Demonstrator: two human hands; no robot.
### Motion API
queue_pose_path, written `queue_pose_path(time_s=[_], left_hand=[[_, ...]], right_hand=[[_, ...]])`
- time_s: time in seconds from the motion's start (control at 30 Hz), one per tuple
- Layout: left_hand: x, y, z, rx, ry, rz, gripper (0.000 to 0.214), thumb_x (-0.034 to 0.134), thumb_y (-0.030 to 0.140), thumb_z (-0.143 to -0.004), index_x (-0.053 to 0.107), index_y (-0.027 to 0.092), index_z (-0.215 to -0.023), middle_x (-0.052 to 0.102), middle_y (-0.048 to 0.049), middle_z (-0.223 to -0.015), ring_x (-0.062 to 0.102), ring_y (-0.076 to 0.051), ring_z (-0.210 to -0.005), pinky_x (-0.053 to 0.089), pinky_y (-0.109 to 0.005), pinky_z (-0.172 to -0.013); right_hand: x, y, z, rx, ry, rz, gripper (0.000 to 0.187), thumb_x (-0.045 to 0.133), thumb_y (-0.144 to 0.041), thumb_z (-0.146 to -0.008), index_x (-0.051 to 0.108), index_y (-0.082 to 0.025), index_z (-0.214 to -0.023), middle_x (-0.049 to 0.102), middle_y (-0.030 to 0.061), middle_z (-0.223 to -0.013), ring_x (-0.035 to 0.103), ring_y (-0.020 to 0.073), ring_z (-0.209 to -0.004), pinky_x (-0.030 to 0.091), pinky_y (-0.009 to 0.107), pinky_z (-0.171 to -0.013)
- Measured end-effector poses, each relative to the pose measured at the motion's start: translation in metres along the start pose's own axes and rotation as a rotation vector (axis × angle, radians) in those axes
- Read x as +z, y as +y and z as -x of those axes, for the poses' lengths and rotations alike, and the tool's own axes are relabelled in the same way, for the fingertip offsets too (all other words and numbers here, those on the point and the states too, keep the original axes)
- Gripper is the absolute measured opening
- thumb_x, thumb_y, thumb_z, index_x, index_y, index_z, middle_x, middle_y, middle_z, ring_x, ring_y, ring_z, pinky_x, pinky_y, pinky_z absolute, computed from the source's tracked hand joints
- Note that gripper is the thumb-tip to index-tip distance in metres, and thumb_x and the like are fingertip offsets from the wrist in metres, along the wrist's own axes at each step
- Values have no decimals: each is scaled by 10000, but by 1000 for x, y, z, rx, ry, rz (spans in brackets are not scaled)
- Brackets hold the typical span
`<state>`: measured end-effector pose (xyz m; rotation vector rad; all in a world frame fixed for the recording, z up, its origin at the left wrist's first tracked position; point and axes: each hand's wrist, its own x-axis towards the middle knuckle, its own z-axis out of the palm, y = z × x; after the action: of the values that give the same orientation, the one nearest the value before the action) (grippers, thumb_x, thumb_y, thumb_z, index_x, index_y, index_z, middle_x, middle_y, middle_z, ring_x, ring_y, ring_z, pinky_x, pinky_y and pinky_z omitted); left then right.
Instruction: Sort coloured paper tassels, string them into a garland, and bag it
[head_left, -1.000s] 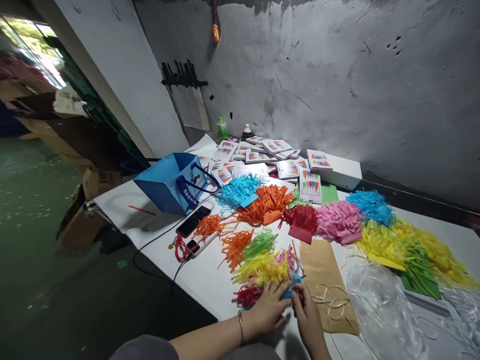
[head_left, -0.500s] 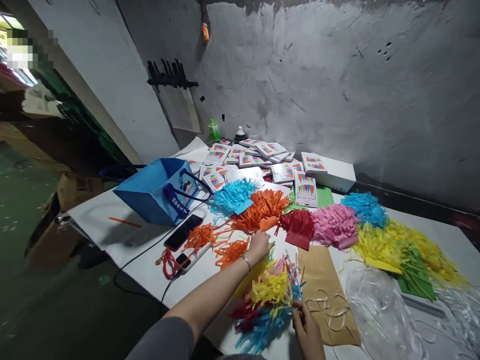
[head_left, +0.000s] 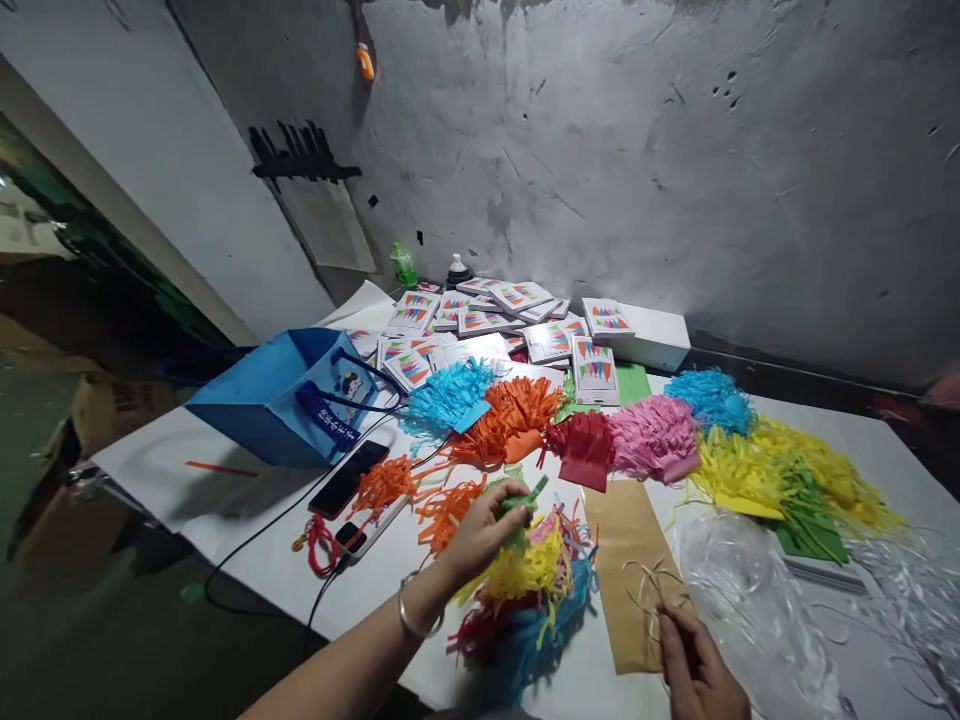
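Pinching green fringe [head_left: 537, 492] in the left hand [head_left: 519, 506] by yellow fringe [head_left: 546, 566], and twine [head_left: 654, 582] in the right hand [head_left: 663, 612] near brown paper [head_left: 619, 520]; probably pairing fringe with twine, next needing to bring both together.

The bag [head_left: 247, 405] sits left of the tassels [head_left: 551, 565], packets [head_left: 517, 296] behind them.

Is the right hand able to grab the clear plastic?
Probably yes: the clear plastic lies beside the right hand with nothing seen between, though that hand seems to pinch string.
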<state>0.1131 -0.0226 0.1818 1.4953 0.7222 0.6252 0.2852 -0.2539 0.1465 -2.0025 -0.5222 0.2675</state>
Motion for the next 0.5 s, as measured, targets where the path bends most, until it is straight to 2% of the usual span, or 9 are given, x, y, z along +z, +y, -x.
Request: queue_pose_path(time_s=[0.1,0.2,0.3,0.5], left_hand=[[32,18,38,-126,-109,461,369,714,432,-769,573,175,-994,615,-7,-777,578,-118,-650,459,-240,-629],[59,24,61,-215,-168,686,378,771,407,-725,577,172,-948,627,-5,-738,569,-96,-593,442,-214,-594],[72,21,71,-281,-172,764,351,766,371,-746,558,178,-953,627,8,-692,559,-77,-553,410,-180,-557],[78,14,78,-294,-152,736,335,747,355,-771,547,178,-973,627,14,-693,548,-67,-548,399,-173,-562]], right_hand=[[12,-56,18,-215,-85,-129,332,581,-542,-815,717,-245,-872,740,67,-859,686,227,-764,519,269,-661],[18,-86,25,-371,-232,-194,231,584,-424,-855,717,-241,-904,736,45,-812,683,189,-685,518,241,-638],[16,-92,27,-374,-318,-238,228,539,-375,-892,696,-212,-919,725,45,-796,666,157,-632,509,211,-603],[6,-84,34,-289,-293,-238,241,543,-388,-885,684,-193,-874,691,26,-720,645,138,-602,478,179,-560]])
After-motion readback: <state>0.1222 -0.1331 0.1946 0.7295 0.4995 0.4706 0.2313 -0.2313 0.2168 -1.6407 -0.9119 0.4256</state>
